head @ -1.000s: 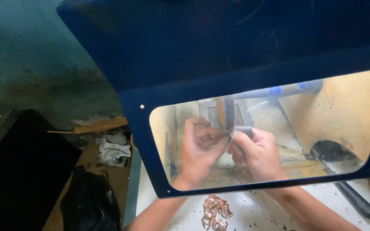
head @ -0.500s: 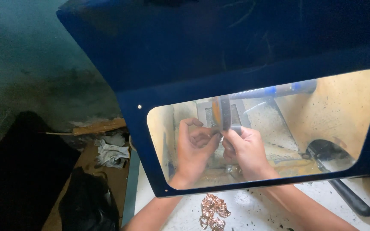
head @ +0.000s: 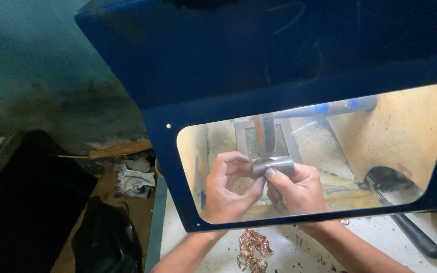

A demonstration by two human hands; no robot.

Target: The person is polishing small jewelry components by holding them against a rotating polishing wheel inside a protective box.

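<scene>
Left hand (head: 227, 189) and right hand (head: 299, 190) together grasp 1 small metal cylinder (head: 274, 166) behind the blue shield's window (head: 405, 131). Spinning wheel (head: 265, 134) at 12 o'clock; copper-coloured pieces (head: 253, 248) at 6 o'clock.

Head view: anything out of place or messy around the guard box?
Nothing looks broken. Both hands, left and right, hold a small metal tube behind the blue guard. Copper-coloured scraps lie loose on the speckled bench below the window, and crumpled rags lie on the floor to the left.
</scene>
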